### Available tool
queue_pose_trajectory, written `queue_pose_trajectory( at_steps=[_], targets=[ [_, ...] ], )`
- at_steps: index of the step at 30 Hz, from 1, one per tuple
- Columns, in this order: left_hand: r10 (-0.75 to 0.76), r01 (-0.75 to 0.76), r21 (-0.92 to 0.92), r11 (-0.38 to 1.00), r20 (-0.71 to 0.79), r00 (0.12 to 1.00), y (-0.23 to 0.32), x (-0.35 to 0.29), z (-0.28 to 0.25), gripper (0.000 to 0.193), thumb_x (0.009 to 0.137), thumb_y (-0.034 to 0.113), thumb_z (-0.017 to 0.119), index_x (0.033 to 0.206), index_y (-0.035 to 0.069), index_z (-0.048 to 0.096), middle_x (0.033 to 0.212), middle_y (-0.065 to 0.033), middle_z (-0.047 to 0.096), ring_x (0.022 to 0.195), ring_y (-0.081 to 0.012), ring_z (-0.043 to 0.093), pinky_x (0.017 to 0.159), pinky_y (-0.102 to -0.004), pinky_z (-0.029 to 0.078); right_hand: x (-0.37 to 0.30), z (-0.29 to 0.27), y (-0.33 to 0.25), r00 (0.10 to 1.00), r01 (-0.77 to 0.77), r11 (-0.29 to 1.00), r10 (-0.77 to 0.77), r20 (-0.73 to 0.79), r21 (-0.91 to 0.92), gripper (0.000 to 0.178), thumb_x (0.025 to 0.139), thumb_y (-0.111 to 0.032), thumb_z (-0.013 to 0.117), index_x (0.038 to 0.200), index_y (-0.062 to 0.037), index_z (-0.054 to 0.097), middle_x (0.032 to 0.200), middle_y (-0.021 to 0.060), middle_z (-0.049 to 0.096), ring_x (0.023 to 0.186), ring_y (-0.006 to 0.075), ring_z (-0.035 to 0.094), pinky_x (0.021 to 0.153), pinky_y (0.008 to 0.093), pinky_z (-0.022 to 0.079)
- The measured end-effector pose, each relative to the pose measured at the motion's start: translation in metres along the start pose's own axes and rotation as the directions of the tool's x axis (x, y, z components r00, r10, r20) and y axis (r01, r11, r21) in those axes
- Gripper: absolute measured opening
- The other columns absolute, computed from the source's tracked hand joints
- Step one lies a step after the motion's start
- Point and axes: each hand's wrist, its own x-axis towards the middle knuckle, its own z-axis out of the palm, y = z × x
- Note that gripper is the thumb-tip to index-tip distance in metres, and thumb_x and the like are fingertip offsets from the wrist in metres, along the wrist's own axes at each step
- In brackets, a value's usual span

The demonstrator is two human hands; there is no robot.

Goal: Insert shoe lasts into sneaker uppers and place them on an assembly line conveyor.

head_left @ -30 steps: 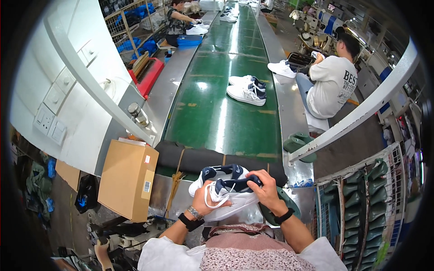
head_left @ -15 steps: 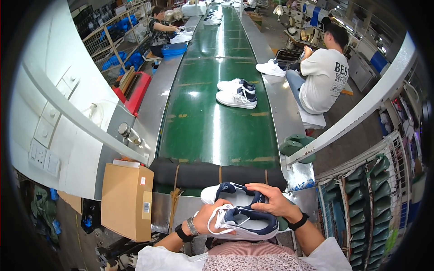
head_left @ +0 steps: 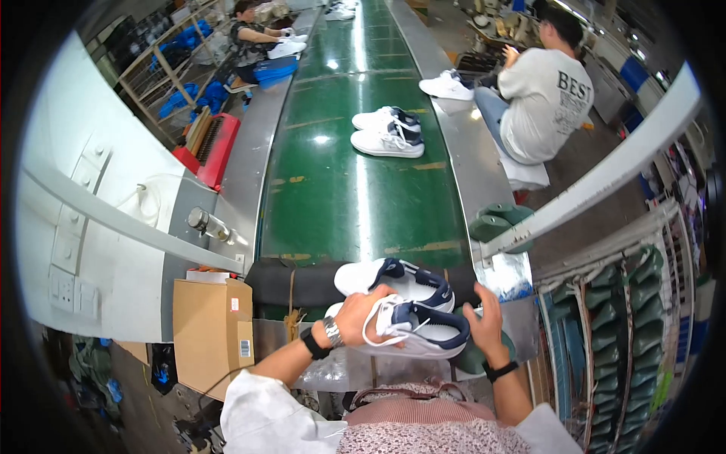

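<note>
A pair of white sneakers with navy collars is held at the near end of the conveyor. My left hand (head_left: 355, 318) grips them by the front; its fingers go over the near sneaker (head_left: 432, 331), which has white laces. Beside it, the far sneaker (head_left: 363, 275) lies against the dark roll (head_left: 306, 284) across the belt's end. My right hand (head_left: 485, 321) is just right of the heels, fingers apart, holding nothing. Under that hand a green rounded piece (head_left: 470, 363) is partly hidden.
Another pair of white sneakers (head_left: 387, 142) rides on the green belt (head_left: 318, 204). Green shoe lasts (head_left: 495, 223) stand on the right metal edge. A cardboard box (head_left: 208, 333) is at left, a rack of green lasts (head_left: 597, 340) at right. Two people sit alongside the conveyor.
My left hand has carried the sneakers forward, up against the dark roll. My right hand has come off the far sneaker and opened to the right. The view has tilted down.
</note>
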Motion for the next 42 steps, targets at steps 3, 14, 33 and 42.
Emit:
queue_pose_trajectory(
  at_steps=[3,14,33,42],
  targets=[
    [-0.006,0.006,0.135,0.991,-0.006,1.000,-0.018,0.051,-0.007,0.084,0.064,0.055,0.091,0.120,0.007,0.050,0.093,-0.0176,0.070,0.083,-0.0418,0.070,0.074,-0.0474,0.056,-0.061,0.020,0.047,0.948,-0.048,0.979,0.107,0.300,-0.197,0.064,0.072,-0.035,0.083,0.126,-0.0047,0.065,0.145,0.0248,0.047,0.134,0.0448,0.042,0.113,0.0550,0.032],
    [-0.094,0.210,0.309,0.928,-0.351,0.932,-0.107,0.201,0.064,0.092,0.075,0.035,0.081,0.148,0.000,0.036,0.114,-0.0280,0.067,0.105,-0.0451,0.066,0.090,-0.0484,0.053,-0.069,0.041,0.028,0.973,0.011,0.936,0.072,0.221,-0.352,0.055,0.063,-0.030,0.089,0.111,-0.0080,0.073,0.144,0.0149,0.048,0.126,0.0385,0.044,0.107,0.0532,0.032],
    [-0.144,0.140,0.039,0.989,0.121,0.982,-0.019,0.092,0.388,0.065,0.091,0.048,0.069,0.129,-0.004,0.060,0.120,-0.0284,0.065,0.114,-0.0445,0.058,0.100,-0.0497,0.045,-0.236,0.027,0.079,0.301,-0.839,0.269,0.954,-0.010,0.473,0.129,0.074,-0.055,0.085,0.156,0.0092,0.008,0.157,0.0338,0.021,0.147,0.0475,0.024,0.121,0.0493,0.027],
    [-0.297,0.611,-0.661,0.435,0.536,0.790,0.042,0.085,0.373,0.058,0.081,0.025,0.088,0.120,-0.007,0.061,0.108,-0.0173,0.073,0.091,-0.0243,0.073,0.081,-0.0366,0.061,-0.234,-0.033,0.077,0.515,-0.590,0.181,0.835,0.193,0.787,0.107,0.068,-0.012,0.077,0.157,-0.0044,0.017,0.125,0.0183,0.057,0.114,0.0336,0.059,0.098,0.0414,0.049]
  ],
)
